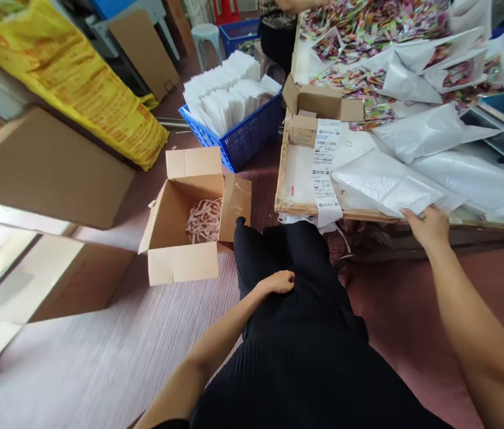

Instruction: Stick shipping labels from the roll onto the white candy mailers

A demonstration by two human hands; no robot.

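Note:
My right hand (431, 229) is at the front edge of the table, its fingers closed on the near edge of a white plastic mailing bag (375, 179). The bag lies flat and looks filled. More plump white bags (435, 131) lie just behind it. My left hand (280, 282) rests on my lap over black clothing, fingers curled in; whatever may be inside them is hidden. A strip of printed shipping labels (324, 170) runs down the table and over its edge, out of a small open carton (319, 107).
An open cardboard box (189, 217) with peeled paper strips (205, 220) stands on the floor. Behind it is a blue basket (252, 134) of white bags. Small colourful packets (377, 24) cover the table's far part. Another person's arm (294, 5) shows at the top.

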